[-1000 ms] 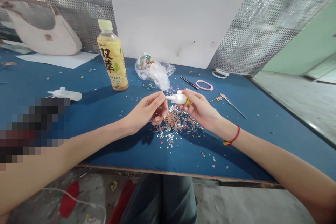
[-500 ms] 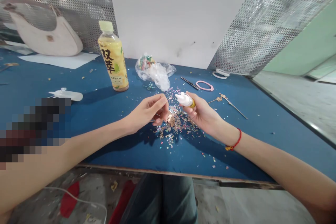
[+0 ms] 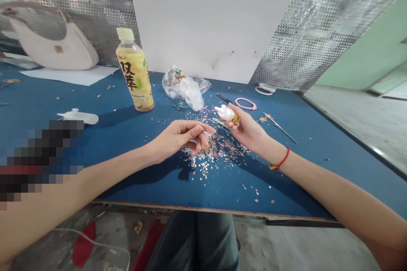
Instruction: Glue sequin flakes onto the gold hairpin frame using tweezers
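My right hand [image 3: 246, 127] is closed around a small white glue bottle [image 3: 226, 113] with a yellow label, its nozzle pointing left above the table. Beneath it shows a slim pale green tool [image 3: 220, 123]; I cannot tell whether the hand touches it. My left hand [image 3: 190, 135] hovers over the glitter, index finger stretched to the right, the other fingers curled. A bit of a gold hairpin [image 3: 206, 149] peeks out at its fingertips; the rest is hidden by the hand. Multicoloured glitter flakes [image 3: 219, 148] lie scattered below both hands.
Behind stand a yellow drink bottle [image 3: 135, 72] and a clear plastic bag [image 3: 187, 89]. To the right lie a pink ring [image 3: 245, 103], gold hairpins [image 3: 280, 127] and white rings [image 3: 265, 89]. A translucent squeeze bottle [image 3: 79, 117] and a white handbag [image 3: 60, 42] are on the left.
My right hand has drawn slightly right and up with the glue bottle, uncovering the pale green tool. My left index finger has straightened, and less of the gold hairpin shows.
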`<state>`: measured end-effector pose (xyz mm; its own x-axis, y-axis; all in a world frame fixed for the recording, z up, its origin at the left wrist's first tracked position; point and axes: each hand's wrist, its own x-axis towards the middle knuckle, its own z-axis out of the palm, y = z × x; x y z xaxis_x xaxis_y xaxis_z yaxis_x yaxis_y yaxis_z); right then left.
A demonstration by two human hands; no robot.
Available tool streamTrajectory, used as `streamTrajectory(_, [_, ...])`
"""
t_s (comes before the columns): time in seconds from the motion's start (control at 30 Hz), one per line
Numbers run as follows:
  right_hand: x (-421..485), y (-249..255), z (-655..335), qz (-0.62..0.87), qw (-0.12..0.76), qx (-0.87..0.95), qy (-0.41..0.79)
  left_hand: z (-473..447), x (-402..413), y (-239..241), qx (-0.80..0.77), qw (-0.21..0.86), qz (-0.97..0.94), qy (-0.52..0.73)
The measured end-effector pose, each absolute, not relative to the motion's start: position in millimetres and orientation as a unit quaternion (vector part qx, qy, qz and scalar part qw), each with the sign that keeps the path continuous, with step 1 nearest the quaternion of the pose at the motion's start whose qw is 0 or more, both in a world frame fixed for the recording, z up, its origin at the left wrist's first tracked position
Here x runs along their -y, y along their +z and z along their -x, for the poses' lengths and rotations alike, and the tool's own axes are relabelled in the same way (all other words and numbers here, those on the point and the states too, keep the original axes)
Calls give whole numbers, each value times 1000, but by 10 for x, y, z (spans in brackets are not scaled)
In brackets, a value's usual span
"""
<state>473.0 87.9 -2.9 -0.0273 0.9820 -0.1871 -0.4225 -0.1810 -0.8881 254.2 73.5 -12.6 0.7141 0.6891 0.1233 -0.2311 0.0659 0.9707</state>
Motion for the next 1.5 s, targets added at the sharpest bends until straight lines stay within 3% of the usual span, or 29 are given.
streamTrajectory(0.37, [-927, -73, -4791, 403, 598, 342, 603, -2489, -723, -108, -155, 698, -647, 263])
streamTrajectory(0.7, [-885, -12, -4757, 385, 582, 371, 613, -2402, -609, 174, 24, 646, -759, -79])
streamTrajectory(0.9, [-866, -1, -4757, 358, 579, 392, 619, -2470, -608, 238, 137, 681, -708, -125])
streamTrajectory(1.13, [-806, 75, -4734, 364, 568, 417, 609, -2446, -568, 226, 30, 663, -695, -277])
streamTrajectory(1.5, [-679, 132, -4667, 324, 483, 483, 655, -2519, -568, 1, -174, 677, -704, 125])
